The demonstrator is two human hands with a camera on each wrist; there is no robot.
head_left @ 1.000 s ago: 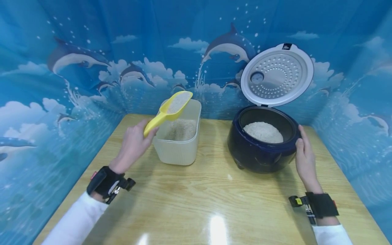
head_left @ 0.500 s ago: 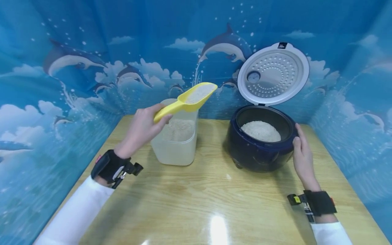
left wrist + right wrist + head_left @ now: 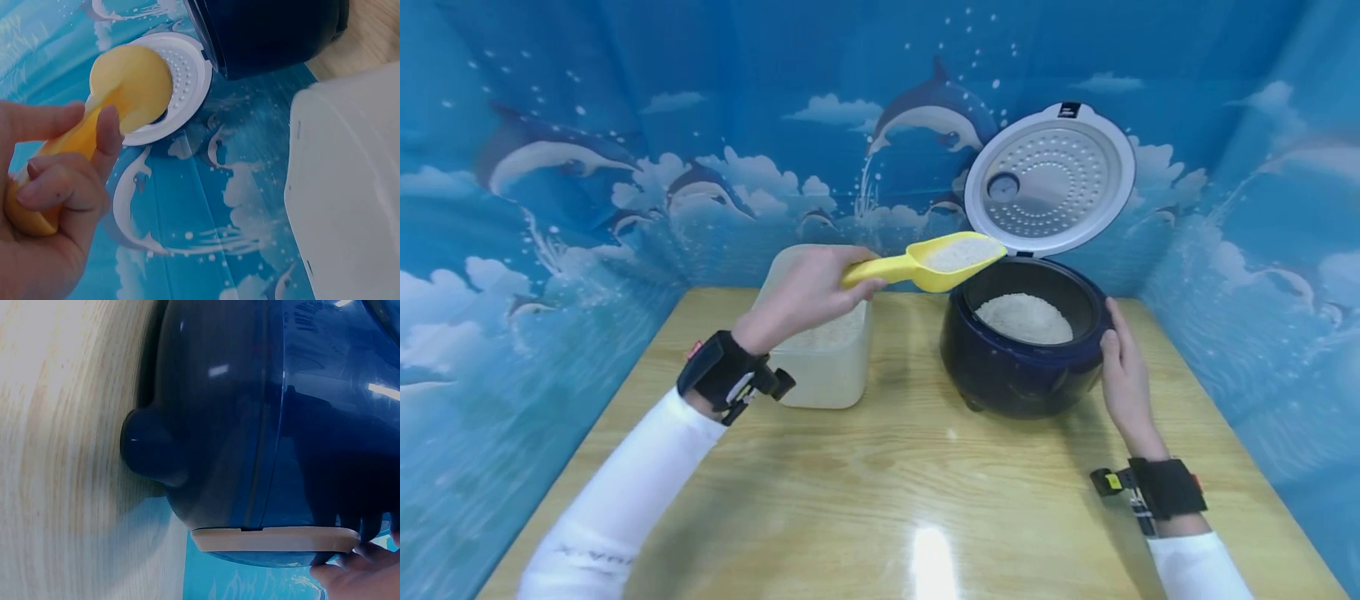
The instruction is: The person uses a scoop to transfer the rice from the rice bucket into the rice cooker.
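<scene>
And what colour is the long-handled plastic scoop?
The scoop is bright yellow, clearest in the head view.

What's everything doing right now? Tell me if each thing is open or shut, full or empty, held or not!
Yellow scoop: held up, loaded with white grains.
Blue cooker: open, white grains inside, not full.
Lid: raised, tipped back.
Pale tub: open, grains inside, partly hidden.
Left hand: gripping the scoop's handle.
Right hand: touching the cooker's side.

lit brightly, apparently from overhead, in the head view; glaring white on the near tabletop [image 3: 850, 500], shadowed softly beside the left sleeve [image 3: 625, 492], stretched wide toward the edges. duller and softer in both wrist views, glinting white across the dark rice cooker [image 3: 219, 437].
</scene>
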